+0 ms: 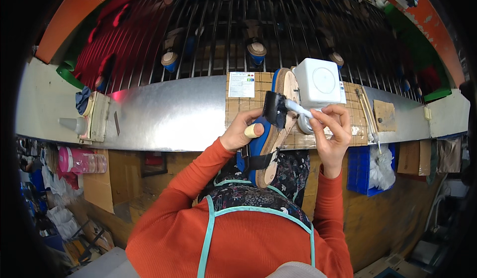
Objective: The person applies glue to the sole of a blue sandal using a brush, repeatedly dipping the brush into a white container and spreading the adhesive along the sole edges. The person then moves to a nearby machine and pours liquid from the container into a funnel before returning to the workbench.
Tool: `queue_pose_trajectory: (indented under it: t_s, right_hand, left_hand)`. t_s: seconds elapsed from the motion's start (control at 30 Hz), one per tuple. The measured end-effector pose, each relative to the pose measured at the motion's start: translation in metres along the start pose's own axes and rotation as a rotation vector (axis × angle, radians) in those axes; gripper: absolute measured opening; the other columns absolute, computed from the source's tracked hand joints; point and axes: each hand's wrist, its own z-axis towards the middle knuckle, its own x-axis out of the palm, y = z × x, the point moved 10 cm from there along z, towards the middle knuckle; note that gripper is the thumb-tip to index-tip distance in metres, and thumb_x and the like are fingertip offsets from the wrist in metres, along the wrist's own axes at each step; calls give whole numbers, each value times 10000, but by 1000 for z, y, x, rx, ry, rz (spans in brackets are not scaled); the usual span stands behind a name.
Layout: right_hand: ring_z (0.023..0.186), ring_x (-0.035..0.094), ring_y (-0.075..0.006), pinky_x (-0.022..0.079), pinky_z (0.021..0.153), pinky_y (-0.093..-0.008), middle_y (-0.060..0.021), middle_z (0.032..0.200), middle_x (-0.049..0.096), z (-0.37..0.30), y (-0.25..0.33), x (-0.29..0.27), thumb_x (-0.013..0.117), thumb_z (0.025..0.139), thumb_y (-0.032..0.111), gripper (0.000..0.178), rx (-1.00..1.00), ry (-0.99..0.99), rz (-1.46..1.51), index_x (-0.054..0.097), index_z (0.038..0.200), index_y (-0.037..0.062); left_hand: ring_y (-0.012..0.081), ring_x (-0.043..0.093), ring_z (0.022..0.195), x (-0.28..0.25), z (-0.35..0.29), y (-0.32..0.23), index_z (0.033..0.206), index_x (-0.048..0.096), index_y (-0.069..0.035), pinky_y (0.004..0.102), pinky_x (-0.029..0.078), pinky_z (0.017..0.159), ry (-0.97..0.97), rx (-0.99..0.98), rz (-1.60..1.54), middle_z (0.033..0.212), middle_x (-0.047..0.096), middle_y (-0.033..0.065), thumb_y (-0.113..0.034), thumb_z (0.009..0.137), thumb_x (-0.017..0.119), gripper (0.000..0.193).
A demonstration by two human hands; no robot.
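Observation:
My left hand (242,131) is closed around the side of a sandal (270,146), with a pale wrap on one finger. The sandal has a blue edge, a cork-coloured midsole, a light footbed and black straps. It is held tilted, its far end over the cardboard and its near end over my lap. My right hand (332,134) pinches a white stick-shaped tool (299,109). The tool's far end reaches the black strap at the footbed; its tip is partly hidden there. Just beyond my right hand stands a white square plastic container (319,83).
Beyond the metal ledge (169,109), several sandals (256,50) lie on a conveyor of metal rods (218,34). Taped cardboard (238,106) lies under the container. Thin sticks (366,111) rest at right, above a blue bin (358,171). A pink bottle (82,160) stands lower left.

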Motion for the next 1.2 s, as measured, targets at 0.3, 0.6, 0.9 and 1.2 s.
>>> queue_pose_trajectory:
  t_s: [0.3, 0.6, 0.9, 1.2]
  right_hand:
    - [720, 596, -116, 500, 602, -226, -80, 955, 554, -7, -6, -2, 722, 765, -65, 212, 15, 89, 66, 732, 968, -5]
    - [718, 578, -108, 477, 603, -211, -77, 950, 561, -37, -11, -5, 711, 806, -13, 162, 182, 23, 131, 732, 967, -3]
    - [681, 521, -105, 328, 782, -283, -28, 939, 590, -45, 5, -8, 747, 788, 64, 199, 170, -154, -257, 749, 986, 83]
    - [784, 548, -143, 327, 798, -293, -44, 956, 605, -39, 32, -7, 768, 758, 75, 236, -91, -277, -518, 753, 992, 102]
  left_hand:
    - [103, 594, 940, 3, 10, 1, 1190, 561, 43, 247, 496, 821, 56, -45, -30, 1022, 629, 57, -676, 810, 604, 814]
    - [132, 646, 865, 14, 9, 10, 1177, 557, 9, 248, 540, 750, -30, -147, -149, 991, 646, 87, -721, 817, 530, 814]
    - [101, 624, 892, 13, 5, 16, 1178, 573, 30, 236, 515, 789, -69, -119, -199, 1030, 643, 66, -639, 868, 555, 738]
    - [94, 600, 912, 2, 6, 14, 1169, 590, 24, 238, 488, 822, -87, -67, -149, 1032, 636, 48, -636, 865, 564, 727]
